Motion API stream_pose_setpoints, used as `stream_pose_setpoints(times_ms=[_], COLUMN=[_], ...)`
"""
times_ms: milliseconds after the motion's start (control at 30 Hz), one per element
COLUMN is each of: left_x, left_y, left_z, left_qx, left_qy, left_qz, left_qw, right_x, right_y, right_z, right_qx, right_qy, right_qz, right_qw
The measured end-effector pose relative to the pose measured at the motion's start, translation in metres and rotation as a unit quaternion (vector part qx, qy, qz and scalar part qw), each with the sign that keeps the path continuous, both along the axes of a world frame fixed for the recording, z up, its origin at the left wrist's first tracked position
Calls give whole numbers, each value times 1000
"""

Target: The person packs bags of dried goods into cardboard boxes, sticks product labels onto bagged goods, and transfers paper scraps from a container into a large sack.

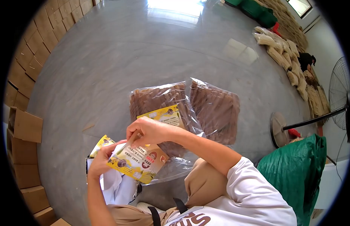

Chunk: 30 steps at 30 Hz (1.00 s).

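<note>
A yellow and brown printed card (139, 162) is in my left hand (101, 160), gripped at its left edge. My right hand (144, 132) is closed in a pinch at the card's upper edge, on a thin brown piece (132, 137). Another yellow printed card (167, 116) lies on the left clear plastic bag (156, 98) of brown strips, partly behind my right hand. A second such bag (214, 109) lies to its right. Below my left hand is a container with white sheets (116, 184) and a yellow printed packet (102, 145).
Cardboard boxes (26, 126) line the left side. At right are a standing fan (338, 90) with a round base (279, 130) and a green tarp bundle (295, 169). Pale bundles (280, 49) lie farther back, near a person in black (306, 61).
</note>
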<state>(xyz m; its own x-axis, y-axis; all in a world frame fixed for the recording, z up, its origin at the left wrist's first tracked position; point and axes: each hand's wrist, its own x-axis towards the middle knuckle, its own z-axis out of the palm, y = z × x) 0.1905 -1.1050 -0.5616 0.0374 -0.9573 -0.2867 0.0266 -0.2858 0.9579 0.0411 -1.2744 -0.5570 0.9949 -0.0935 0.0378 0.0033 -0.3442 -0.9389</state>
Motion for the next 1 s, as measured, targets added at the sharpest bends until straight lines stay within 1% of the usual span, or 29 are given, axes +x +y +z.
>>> stream_pose_setpoints(times_ms=[33,67,100,133,167,233,267,300,333,367,400,433,467,500,567,600,667,700,767,833,900,933,967,1000], left_x=[-4,-7,-9,-16,-23,-37,-40,-51,-60,-67,-71,-75,-82,-90,-105,-116,-142,-153,-173,-179,-175,-175,-173,-170], left_y=[-4,-7,-12,-18,-22,-27,-30,-40,-47,-51,-60,-72,-86,-100,-125,-136,-153,-159,-167,-168,-167,-167,-169,-174], left_z=[-3,-9,-12,-10,-12,-29,-44,-47,-62,-74,-66,-62,-63,-64,-58,-56,-59,-66,-87,-89,-89,-93,-104,-117], left_qx=[1,1,2,6,7,-33,17,32,29,25,44,32,-8,-48,-14,-15,-34,-35,-145,-136,22,-12,-11,9], left_qy=[1,13,23,46,45,10,7,23,42,61,47,26,19,11,26,27,12,12,78,71,88,125,126,111], left_qz=[-4,6,16,44,38,143,128,116,129,145,120,94,88,82,31,27,-59,-62,-158,-147,-153,-147,-147,-114], left_qw=[1000,1000,1000,998,998,989,992,992,990,987,991,995,996,995,999,999,998,997,974,977,984,981,981,987], right_x=[-3,-6,-10,-15,-20,-40,-52,-68,-88,-109,-133,-158,-178,-194,-218,-222,-223,-221,-216,-218,-221,-223,-226,-230], right_y=[-3,-6,-10,-16,-22,-48,-62,-81,-96,-109,-119,-123,-124,-121,-109,-102,-85,-79,-71,-70,-68,-69,-70,-72], right_z=[1,3,2,3,3,6,5,10,5,4,2,-2,-5,-9,-15,-17,-22,-28,-37,-51,-58,-63,-67,-73], right_qx=[13,25,26,12,-2,34,25,36,184,201,223,195,167,168,211,210,273,287,294,298,334,335,303,270], right_qy=[-1,27,27,39,50,52,43,71,43,5,-20,5,32,36,87,87,79,66,57,60,56,58,33,7], right_qz=[-29,-37,-42,-30,-19,-16,-72,-114,-194,-271,-300,-337,-372,-374,-343,-347,-312,-306,-293,-299,-330,-329,-394,-457], right_qw=[999,999,998,999,999,998,996,990,963,941,927,921,913,911,911,910,907,905,908,904,881,881,867,848])
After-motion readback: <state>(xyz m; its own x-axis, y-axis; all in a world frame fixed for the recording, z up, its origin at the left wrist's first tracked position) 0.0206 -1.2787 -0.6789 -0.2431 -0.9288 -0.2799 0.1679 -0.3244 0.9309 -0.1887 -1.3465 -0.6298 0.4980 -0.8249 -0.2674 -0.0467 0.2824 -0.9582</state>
